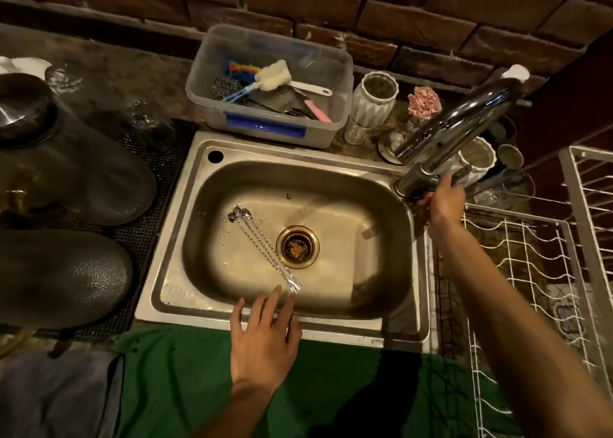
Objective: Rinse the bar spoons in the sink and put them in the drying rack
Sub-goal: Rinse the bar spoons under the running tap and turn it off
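Note:
Two long twisted bar spoons (265, 248) lie side by side on the bottom of the steel sink (185, 225), slanting from upper left to lower right, just left of the drain (297, 247). Dark bits cling around their upper ends. My left hand (265, 334) hovers over the sink's front rim with fingers spread, its fingertips just short of the spoons' lower ends, holding nothing. My right hand (442, 198) grips the base of the chrome faucet (454, 129) at the sink's right rear corner. No water is visible. The white wire drying rack (530, 258) stands to the right of the sink.
A clear plastic tub (268, 82) with brushes and a sponge sits behind the sink. White ribbed vases (373, 101) and glasses crowd the back right. Two dark upturned vessels (66, 278) rest on a mat at left. A green cloth (172, 381) hangs along the front edge.

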A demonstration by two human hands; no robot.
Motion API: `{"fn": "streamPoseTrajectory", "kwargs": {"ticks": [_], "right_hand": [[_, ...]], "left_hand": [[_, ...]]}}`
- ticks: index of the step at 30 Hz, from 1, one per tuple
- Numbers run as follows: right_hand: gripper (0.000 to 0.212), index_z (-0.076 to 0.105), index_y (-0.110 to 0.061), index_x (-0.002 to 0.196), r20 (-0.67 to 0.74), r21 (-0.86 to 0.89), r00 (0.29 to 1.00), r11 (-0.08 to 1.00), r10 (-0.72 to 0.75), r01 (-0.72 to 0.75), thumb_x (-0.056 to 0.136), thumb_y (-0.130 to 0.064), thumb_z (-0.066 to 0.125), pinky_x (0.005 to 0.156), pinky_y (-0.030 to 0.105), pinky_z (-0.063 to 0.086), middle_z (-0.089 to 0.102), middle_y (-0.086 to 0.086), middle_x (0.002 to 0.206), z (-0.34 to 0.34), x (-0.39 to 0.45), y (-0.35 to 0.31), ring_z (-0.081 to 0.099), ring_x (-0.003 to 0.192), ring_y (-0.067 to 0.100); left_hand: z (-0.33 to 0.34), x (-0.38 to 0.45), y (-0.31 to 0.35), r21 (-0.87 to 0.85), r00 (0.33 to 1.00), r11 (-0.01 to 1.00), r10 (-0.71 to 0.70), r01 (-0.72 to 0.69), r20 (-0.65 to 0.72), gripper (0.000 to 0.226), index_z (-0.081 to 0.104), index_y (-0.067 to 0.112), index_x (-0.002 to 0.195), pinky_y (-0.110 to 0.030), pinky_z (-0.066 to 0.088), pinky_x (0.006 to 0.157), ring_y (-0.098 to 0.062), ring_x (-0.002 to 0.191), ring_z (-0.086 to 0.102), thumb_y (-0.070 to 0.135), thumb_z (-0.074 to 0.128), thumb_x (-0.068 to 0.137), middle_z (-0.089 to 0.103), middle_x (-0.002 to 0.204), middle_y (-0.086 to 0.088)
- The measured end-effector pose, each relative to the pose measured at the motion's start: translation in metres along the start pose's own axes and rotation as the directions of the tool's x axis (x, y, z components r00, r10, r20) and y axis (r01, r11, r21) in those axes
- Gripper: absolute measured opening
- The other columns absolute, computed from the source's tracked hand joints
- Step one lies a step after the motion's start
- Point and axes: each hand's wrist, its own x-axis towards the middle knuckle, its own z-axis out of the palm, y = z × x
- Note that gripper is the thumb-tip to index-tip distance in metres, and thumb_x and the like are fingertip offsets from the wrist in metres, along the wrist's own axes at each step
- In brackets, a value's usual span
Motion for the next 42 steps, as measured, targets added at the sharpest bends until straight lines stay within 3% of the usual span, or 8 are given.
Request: {"fn": "streamPoseTrajectory", "kwargs": {"ticks": [8,21,25,28,31,37,39,42], "right_hand": [[0.037,0.051,-0.012,0.088,-0.080,0.050,0.985,0.988,0.151,-0.147,0.102,-0.042,0.037,0.038,0.023,0.041,0.054,0.005,0.061,0.012,0.013,-0.009,0.048,0.043,0.015],[0.042,0.052,-0.015,0.082,-0.069,0.128,0.974,0.970,0.218,-0.208,0.102,-0.046,0.033,0.042,0.022,0.035,0.050,0.003,0.058,0.014,0.012,-0.012,0.043,0.043,0.012],[0.036,0.052,-0.023,0.101,0.037,0.166,0.969,0.955,0.244,-0.247,0.102,-0.049,0.027,0.042,0.018,0.028,0.046,0.003,0.058,0.011,0.012,-0.013,0.036,0.041,0.010],[0.041,0.049,-0.021,0.084,0.070,0.189,0.963,0.945,0.259,-0.268,0.102,-0.049,0.026,0.043,0.022,0.025,0.043,0.002,0.057,0.010,0.010,-0.014,0.035,0.042,0.010],[0.036,0.049,-0.023,0.093,0.065,0.194,0.966,0.947,0.250,-0.258,0.102,-0.049,0.026,0.044,0.023,0.025,0.044,0.002,0.058,0.009,0.007,-0.015,0.036,0.043,0.010],[0.044,0.047,-0.022,0.075,0.038,0.162,0.979,0.966,0.198,-0.202,0.102,-0.050,0.028,0.040,0.023,0.029,0.048,0.003,0.058,0.005,0.012,-0.009,0.040,0.043,0.011],[0.045,0.053,-0.020,0.079,0.065,0.136,0.981,0.972,0.184,-0.191,0.101,-0.051,0.028,0.039,0.024,0.031,0.052,0.003,0.061,0.006,0.013,-0.003,0.042,0.042,0.011],[0.046,0.054,-0.012,0.124,0.055,0.042,0.985,0.986,0.161,-0.163,0.101,-0.047,0.034,0.062,0.032,0.051,0.067,0.009,0.096,0.008,0.009,0.008,0.063,0.069,0.017]], "left_hand": [[0.000,0.000,0.001,0.009,0.998,1.000,0.021,-0.020,-0.056,0.048,0.054,0.034,0.140,-0.055,0.029,0.112,-0.018,0.126,0.057,0.047,0.041,0.096,0.057,0.143,0.006],[0.000,-0.001,0.001,0.016,0.996,0.999,0.033,-0.032,-0.085,0.046,0.063,0.031,0.131,-0.054,0.031,0.110,-0.021,0.115,0.062,0.046,0.043,0.093,0.062,0.138,0.003],[0.000,-0.002,0.001,0.014,0.995,0.999,0.033,-0.032,-0.096,0.046,0.062,0.031,0.132,-0.053,0.030,0.111,-0.020,0.116,0.062,0.046,0.043,0.093,0.062,0.137,0.004],[0.000,-0.002,0.001,0.010,0.994,0.999,0.034,-0.033,-0.099,0.046,0.060,0.032,0.134,-0.054,0.029,0.111,-0.020,0.115,0.062,0.046,0.045,0.092,0.062,0.137,0.004],[0.000,-0.001,0.001,0.008,0.994,1.000,0.031,-0.030,-0.103,0.047,0.059,0.032,0.135,-0.053,0.029,0.111,-0.020,0.115,0.062,0.045,0.046,0.092,0.062,0.137,0.004],[0.001,0.000,0.002,0.012,0.995,1.000,0.030,-0.029,-0.097,0.045,0.059,0.033,0.134,-0.053,0.029,0.111,-0.019,0.116,0.060,0.045,0.044,0.093,0.061,0.137,0.004],[0.001,-0.001,0.003,0.015,0.996,1.000,0.018,-0.017,-0.091,0.044,0.060,0.033,0.132,-0.053,0.029,0.111,-0.018,0.117,0.061,0.046,0.045,0.093,0.062,0.137,0.005],[0.001,-0.001,0.002,0.007,0.996,1.000,0.003,-0.002,-0.094,0.042,0.062,0.034,0.130,-0.052,0.029,0.112,-0.017,0.117,0.061,0.045,0.046,0.093,0.062,0.136,0.006]]}}
